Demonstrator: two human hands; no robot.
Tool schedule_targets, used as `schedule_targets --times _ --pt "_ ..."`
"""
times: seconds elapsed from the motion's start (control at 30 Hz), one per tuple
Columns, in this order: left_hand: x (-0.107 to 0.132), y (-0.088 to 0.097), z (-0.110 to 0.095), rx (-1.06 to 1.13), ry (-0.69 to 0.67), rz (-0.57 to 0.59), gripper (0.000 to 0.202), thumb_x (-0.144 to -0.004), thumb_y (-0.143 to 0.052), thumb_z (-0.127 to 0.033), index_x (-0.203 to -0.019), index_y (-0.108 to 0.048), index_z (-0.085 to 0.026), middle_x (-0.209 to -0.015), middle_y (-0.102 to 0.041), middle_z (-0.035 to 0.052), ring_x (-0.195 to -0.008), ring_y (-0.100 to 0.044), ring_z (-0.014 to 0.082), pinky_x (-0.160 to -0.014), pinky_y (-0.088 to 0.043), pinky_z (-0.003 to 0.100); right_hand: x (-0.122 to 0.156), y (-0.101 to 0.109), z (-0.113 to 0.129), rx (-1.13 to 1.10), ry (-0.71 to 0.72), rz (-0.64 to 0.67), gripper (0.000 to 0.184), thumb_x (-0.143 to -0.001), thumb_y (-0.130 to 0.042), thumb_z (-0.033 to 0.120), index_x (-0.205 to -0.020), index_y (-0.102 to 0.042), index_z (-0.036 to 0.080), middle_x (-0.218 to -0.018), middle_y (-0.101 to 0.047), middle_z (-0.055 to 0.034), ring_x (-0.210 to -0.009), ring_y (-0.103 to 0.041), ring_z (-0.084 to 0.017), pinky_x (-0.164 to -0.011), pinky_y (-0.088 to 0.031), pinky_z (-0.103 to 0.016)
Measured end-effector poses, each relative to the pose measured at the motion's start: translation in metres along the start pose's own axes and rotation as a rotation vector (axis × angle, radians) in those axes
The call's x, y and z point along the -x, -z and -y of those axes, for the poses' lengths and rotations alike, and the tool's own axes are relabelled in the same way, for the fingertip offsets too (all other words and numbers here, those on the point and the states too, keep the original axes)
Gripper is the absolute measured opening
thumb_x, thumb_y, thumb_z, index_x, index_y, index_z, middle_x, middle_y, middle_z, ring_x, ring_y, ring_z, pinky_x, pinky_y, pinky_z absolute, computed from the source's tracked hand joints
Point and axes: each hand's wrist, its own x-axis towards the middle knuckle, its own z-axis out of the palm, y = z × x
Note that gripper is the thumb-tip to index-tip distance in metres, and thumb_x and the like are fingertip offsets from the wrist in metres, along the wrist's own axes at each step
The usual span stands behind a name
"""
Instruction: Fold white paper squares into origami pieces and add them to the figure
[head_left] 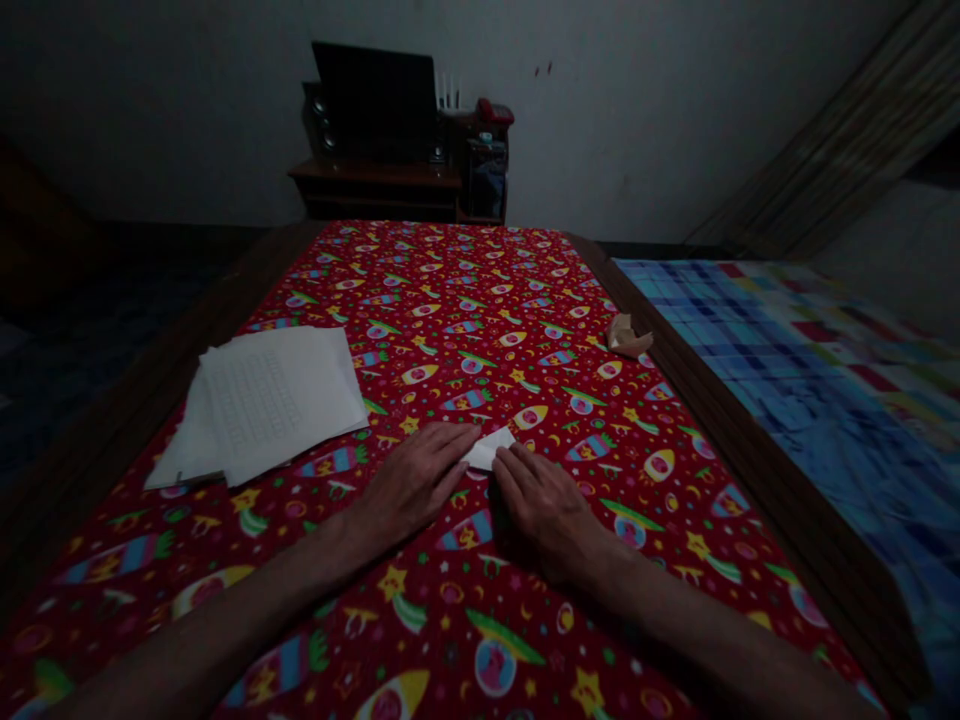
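A small piece of folded white paper (489, 449) lies on the red patterned cloth between my two hands. My left hand (421, 472) is on its left end, fingers together and closed on the edge. From the right, my right hand (541, 500) presses its fingertips on the paper's other end, with the fingers curled. The thumbs are partly hidden, and the paper's ends are covered by my fingers.
A stack of white sheets (277, 400) lies to the left on the red cloth (450, 560). Near the right edge sits a small brown folded paper piece (628, 338). Beyond the table stand a dark monitor (375, 105) and a red telephone (495, 112). A bed with a blue checked sheet (720, 360) is on the right.
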Motion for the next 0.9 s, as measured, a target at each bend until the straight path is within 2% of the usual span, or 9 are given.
schedule_targets --times 0.1,0.17,0.23,0.3,0.43,0.53,0.6,0.7,0.9 --pt "0.0 0.001 0.002 0.017 0.112 -0.192 0.041 -0.091 -0.046 -0.027 -0.131 -0.04 -0.02 -0.126 -0.05 0.0105 -0.117 -0.048 0.0227 -0.097 -0.044 0.041 -0.001 -0.004 -0.013 -0.111 -0.044 -0.168 0.031 -0.088 -0.04 0.009 -0.113 -0.058 0.01 -0.107 -0.066 -0.0157 -0.105 -0.059 -0.025 -0.088 -0.052 -0.041" --pt "0.0 0.003 0.002 0.026 0.21 -0.276 0.03 -0.089 -0.049 -0.033 -0.114 -0.05 -0.017 -0.11 -0.056 0.01 -0.101 -0.056 0.0217 -0.085 -0.05 0.037 -0.007 -0.002 -0.021 -0.217 -0.109 -0.289 0.028 -0.089 -0.042 0.011 -0.112 -0.059 0.014 -0.103 -0.068 -0.0123 -0.1 -0.062 -0.022 -0.088 -0.053 -0.039" --pt "0.001 0.004 0.0 0.075 0.246 -0.219 0.021 -0.089 -0.048 -0.037 -0.09 -0.056 -0.017 -0.086 -0.058 0.0052 -0.078 -0.058 0.0172 -0.069 -0.051 0.03 -0.015 0.001 -0.024 -0.33 -0.173 -0.374 0.027 -0.087 -0.045 0.011 -0.11 -0.059 0.016 -0.098 -0.069 -0.0096 -0.094 -0.064 -0.019 -0.085 -0.054 -0.036" --pt "0.003 0.003 -0.003 0.123 0.239 -0.121 0.027 -0.09 -0.045 -0.039 -0.078 -0.056 -0.018 -0.074 -0.059 0.0023 -0.066 -0.057 0.0148 -0.061 -0.049 0.027 -0.022 0.003 -0.02 -0.406 -0.192 -0.414 0.027 -0.087 -0.046 0.01 -0.109 -0.059 0.018 -0.097 -0.069 -0.0085 -0.092 -0.065 -0.018 -0.083 -0.055 -0.034" --pt "0.009 -0.002 -0.009 0.129 0.292 -0.066 0.029 -0.089 -0.044 -0.042 -0.089 -0.062 -0.019 -0.08 -0.067 0.0031 -0.073 -0.063 0.0174 -0.066 -0.051 0.028 -0.025 -0.002 -0.001 -0.462 -0.07 -0.414 0.029 -0.088 -0.046 0.012 -0.113 -0.059 0.016 -0.1 -0.069 -0.0104 -0.097 -0.064 -0.019 -0.085 -0.055 -0.035" --pt "0.009 -0.003 -0.01 0.161 0.292 -0.067 0.032 -0.089 -0.043 -0.043 -0.088 -0.064 -0.018 -0.081 -0.067 0.0034 -0.073 -0.064 0.0174 -0.068 -0.052 0.028 -0.021 -0.006 0.008 -0.519 -0.039 -0.39 0.032 -0.087 -0.045 0.01 -0.117 -0.056 0.015 -0.103 -0.068 -0.012 -0.101 -0.062 -0.019 -0.088 -0.054 -0.036" --pt "0.007 -0.002 -0.009 0.191 0.289 -0.076 0.035 -0.09 -0.042 -0.044 -0.086 -0.064 -0.017 -0.08 -0.067 0.0038 -0.071 -0.063 0.017 -0.068 -0.052 0.028 -0.02 -0.007 0.01 -0.587 -0.091 -0.393 0.032 -0.087 -0.046 0.01 -0.117 -0.056 0.016 -0.105 -0.068 -0.0114 -0.101 -0.062 -0.019 -0.088 -0.054 -0.036" --pt "0.004 -0.001 -0.008 0.246 0.278 -0.084 0.037 -0.09 -0.042 -0.046 -0.088 -0.064 -0.017 -0.081 -0.067 0.0047 -0.073 -0.063 0.0169 -0.069 -0.052 0.028 -0.021 -0.005 0.01 -0.732 -0.211 -0.398 0.024 -0.088 -0.05 0.015 -0.108 -0.062 0.02 -0.101 -0.069 -0.0087 -0.096 -0.064 -0.018 -0.084 -0.055 -0.033" --pt "0.003 0.001 -0.008 0.364 0.255 -0.09 0.032 -0.091 -0.043 -0.042 -0.087 -0.062 -0.017 -0.084 -0.064 0.0038 -0.076 -0.062 0.0157 -0.068 -0.05 0.026 -0.023 -0.006 0.009 -1.05 -0.383 -0.311 0.018 -0.088 -0.054 0.02 -0.099 -0.067 0.022 -0.1 -0.07 -0.0056 -0.093 -0.065 -0.017 -0.082 -0.055 -0.031"
